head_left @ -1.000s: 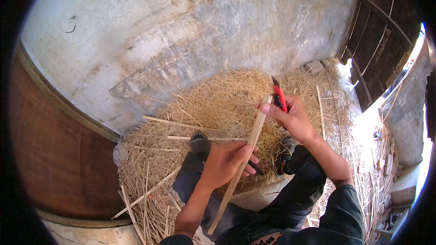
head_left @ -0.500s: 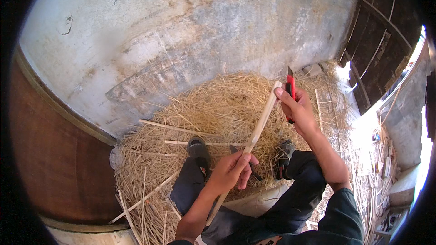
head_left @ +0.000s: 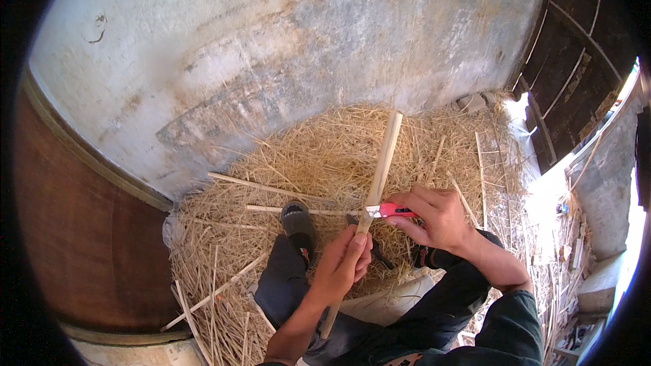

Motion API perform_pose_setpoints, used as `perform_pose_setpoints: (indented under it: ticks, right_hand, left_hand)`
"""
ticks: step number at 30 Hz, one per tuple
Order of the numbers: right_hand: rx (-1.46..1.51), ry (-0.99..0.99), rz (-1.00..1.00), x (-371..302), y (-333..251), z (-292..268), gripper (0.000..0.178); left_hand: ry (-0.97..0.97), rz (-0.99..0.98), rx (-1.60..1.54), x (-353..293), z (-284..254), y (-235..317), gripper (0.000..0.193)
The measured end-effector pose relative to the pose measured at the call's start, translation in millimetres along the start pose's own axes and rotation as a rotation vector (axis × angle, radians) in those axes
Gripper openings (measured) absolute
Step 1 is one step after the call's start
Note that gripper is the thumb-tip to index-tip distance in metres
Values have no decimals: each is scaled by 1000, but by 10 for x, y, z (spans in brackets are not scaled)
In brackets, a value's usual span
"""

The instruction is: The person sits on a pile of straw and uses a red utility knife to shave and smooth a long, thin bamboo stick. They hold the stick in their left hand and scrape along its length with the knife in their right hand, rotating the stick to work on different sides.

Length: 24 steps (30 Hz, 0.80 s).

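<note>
My left hand [head_left: 344,264] is closed around the lower part of a pale wooden strip [head_left: 384,156], which slants up and away between my knees. A red box cutter [head_left: 397,210] is gripped in my right hand [head_left: 437,218]. Its blade end lies against the strip, just above my left fist, with the handle pointing right. Below the left hand, the strip's lower end shows over my dark trousers. Behind the left hand, partly hidden, a dark tool [head_left: 382,255] lies on the straw.
Straw and shavings [head_left: 339,142] cover the floor around my shoes [head_left: 296,222]. Several loose strips [head_left: 271,188] lie on it. A stained wall [head_left: 325,47] rises ahead, a brown panel [head_left: 88,230] stands left, and dark boards [head_left: 573,61] lean at the far right.
My right hand has come down and turned, bringing the box cutter from beside the strip's top onto its middle. The strip's top is released and stands more upright; the left hand still grips it.
</note>
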State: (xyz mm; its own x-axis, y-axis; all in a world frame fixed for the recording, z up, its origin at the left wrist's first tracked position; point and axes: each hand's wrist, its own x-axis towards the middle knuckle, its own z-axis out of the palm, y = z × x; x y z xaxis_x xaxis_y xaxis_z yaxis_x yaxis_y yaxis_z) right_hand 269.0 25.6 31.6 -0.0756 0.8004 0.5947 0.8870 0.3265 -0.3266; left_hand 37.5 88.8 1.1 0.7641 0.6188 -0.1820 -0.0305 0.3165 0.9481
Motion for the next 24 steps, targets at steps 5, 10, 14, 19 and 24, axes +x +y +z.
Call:
perform_pose_setpoints:
  ticks: [5,10,14,19,24]
  right_hand:
    - [-60,13,18,-31,-41,50,31]
    - [-43,36,30,-36,-46,90,29]
    - [-34,49,20,-36,-80,64,29]
    - [-51,84,27,-36,-120,25,28]
    - [-98,135,15,-50,-160,-47,27]
  left_hand:
    - [108,89,180,10,25,-91,36]
    - [173,137,313,42,21,-95,42]
    - [165,136,303,21,72,-22,43]
    - [210,181,410,-13,126,68,42]
    - [206,209,435,-61,171,90,41]
